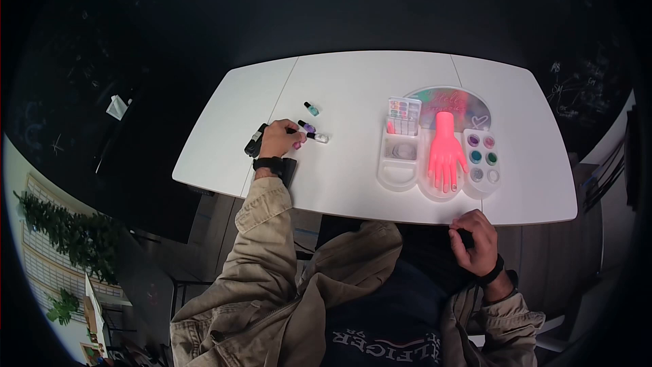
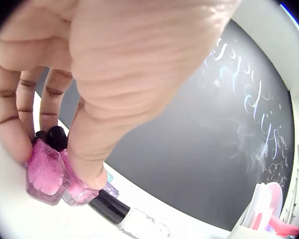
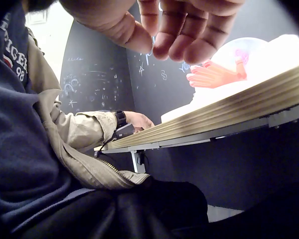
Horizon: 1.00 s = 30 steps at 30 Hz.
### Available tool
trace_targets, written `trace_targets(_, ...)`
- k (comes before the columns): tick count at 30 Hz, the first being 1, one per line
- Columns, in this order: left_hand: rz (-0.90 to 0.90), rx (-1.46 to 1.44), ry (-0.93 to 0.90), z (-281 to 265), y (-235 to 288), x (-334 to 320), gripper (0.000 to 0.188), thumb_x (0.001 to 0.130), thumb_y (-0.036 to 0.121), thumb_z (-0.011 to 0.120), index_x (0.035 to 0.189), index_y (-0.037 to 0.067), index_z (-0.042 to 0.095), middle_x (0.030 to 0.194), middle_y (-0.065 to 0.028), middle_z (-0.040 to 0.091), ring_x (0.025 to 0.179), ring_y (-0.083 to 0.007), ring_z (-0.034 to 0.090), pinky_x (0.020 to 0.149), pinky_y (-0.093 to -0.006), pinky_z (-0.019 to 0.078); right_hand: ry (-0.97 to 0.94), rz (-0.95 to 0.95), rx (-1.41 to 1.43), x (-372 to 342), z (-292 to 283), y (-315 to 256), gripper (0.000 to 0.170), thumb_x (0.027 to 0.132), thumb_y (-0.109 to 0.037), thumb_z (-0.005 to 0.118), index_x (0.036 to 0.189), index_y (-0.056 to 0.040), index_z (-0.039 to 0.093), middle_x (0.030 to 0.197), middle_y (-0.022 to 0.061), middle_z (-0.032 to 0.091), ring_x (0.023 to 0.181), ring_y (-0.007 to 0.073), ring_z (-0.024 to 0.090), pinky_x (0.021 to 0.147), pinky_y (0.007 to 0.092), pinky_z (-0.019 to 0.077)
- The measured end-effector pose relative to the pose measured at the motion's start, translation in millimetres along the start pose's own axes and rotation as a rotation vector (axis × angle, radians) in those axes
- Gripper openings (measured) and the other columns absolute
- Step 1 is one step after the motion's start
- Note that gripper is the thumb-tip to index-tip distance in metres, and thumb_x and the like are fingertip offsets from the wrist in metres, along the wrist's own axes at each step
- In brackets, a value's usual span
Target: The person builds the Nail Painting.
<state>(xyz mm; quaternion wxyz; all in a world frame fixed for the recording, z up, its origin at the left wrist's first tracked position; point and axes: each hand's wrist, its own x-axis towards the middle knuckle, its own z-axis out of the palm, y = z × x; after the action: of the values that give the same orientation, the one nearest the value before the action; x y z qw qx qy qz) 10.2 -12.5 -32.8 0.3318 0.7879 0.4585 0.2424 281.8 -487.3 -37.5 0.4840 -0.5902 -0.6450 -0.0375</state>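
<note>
My left hand [image 1: 280, 138] is low over the left part of the table. In the left wrist view its thumb and fingers pinch two pink nail polish bottles [image 2: 46, 173] with black caps, side by side. Just beyond the thumb lies a clear-white nail polish bottle [image 1: 320, 138] on its side. A purple bottle [image 1: 308, 127] and a teal bottle [image 1: 312, 110] lie farther back, both with dark caps. At the table's front edge, my right hand [image 1: 477, 241] holds nothing, its fingers loosely curled.
A white manicure tray [image 1: 387, 173] stands right of centre, with a pink model hand [image 1: 445, 153] and several glitter pots [image 1: 475, 158]. A small nail kit [image 1: 403, 109] is at its left. Dark devices [image 1: 256, 141] lie by the left wrist. The table [image 1: 353, 183] has a wooden edge.
</note>
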Motion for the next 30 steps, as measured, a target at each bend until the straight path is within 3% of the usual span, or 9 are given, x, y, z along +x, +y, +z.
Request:
trace_targets(6, -0.039, -0.054, -0.012, 0, 1, -1, 0.035, 0.084, 0.004, 0.089, 0.114, -0.008, 0.076, 0.083, -0.013, 0.081, 0.067, -0.0167, 0.075, 0.066, -0.0317, 0.058, -0.004, -0.001, 0.002, 0, -1, 0, 0.023, 0.087, 0.006, 0.08, 0.106, -0.0007, 0.069, 0.096, 0.0145, 0.075, 0.086, 0.0348, 0.071, 0.076, 0.0428, 0.0575)
trace_targets(12, -0.055, 0.077, 0.03, -3, 21, -11, 0.036, 0.078, 0.005, 0.092, 0.111, 0.003, 0.077, 0.085, -0.0108, 0.08, 0.075, -0.0206, 0.077, 0.073, -0.0382, 0.0582, -0.014, -0.007, -0.003, 1, -2, -1, 0.023, 0.087, 0.006, 0.08, 0.106, -0.0003, 0.069, 0.096, 0.015, 0.074, 0.086, 0.0349, 0.071, 0.075, 0.0426, 0.0572)
trace_targets(18, 0.118, 0.242, 0.236, -4, 15, -6, 0.034, 0.075, 0.001, 0.091, 0.104, 0.007, 0.075, 0.085, -0.0125, 0.078, 0.079, -0.0292, 0.077, 0.073, -0.0424, 0.0596, -0.011, -0.019, -0.004, 2, -1, -1, 0.022, 0.087, 0.007, 0.08, 0.106, -0.0001, 0.069, 0.095, 0.015, 0.073, 0.085, 0.0351, 0.07, 0.074, 0.0424, 0.0566)
trace_targets(24, 0.245, 0.372, 0.22, -3, 6, 2, 0.033, 0.079, 0.005, 0.093, 0.106, 0.004, 0.075, 0.088, -0.0134, 0.079, 0.081, -0.0297, 0.078, 0.077, -0.0424, 0.0607, -0.012, -0.024, -0.011, 3, -1, -1, 0.022, 0.087, 0.006, 0.079, 0.106, -0.0001, 0.069, 0.095, 0.0151, 0.073, 0.085, 0.0353, 0.07, 0.074, 0.0425, 0.0565)
trace_targets(27, 0.156, 0.336, 0.148, -3, 9, 0, 0.027, 0.081, 0.004, 0.091, 0.104, 0.006, 0.077, 0.09, -0.0144, 0.081, 0.084, -0.0303, 0.079, 0.078, -0.0417, 0.0612, -0.013, -0.023, -0.011, 1, -1, 0, 0.023, 0.087, 0.006, 0.08, 0.106, -0.0002, 0.069, 0.095, 0.0151, 0.073, 0.085, 0.035, 0.07, 0.074, 0.0426, 0.0565)
trace_targets(30, 0.204, 0.443, 0.161, -1, 13, -6, 0.024, 0.083, 0.004, 0.09, 0.103, 0.008, 0.078, 0.09, -0.0141, 0.081, 0.084, -0.0307, 0.079, 0.078, -0.0418, 0.0615, -0.017, -0.021, -0.009, 1, -1, 0, 0.023, 0.087, 0.006, 0.08, 0.106, -0.0002, 0.069, 0.095, 0.0151, 0.073, 0.084, 0.0348, 0.07, 0.074, 0.0426, 0.0565)
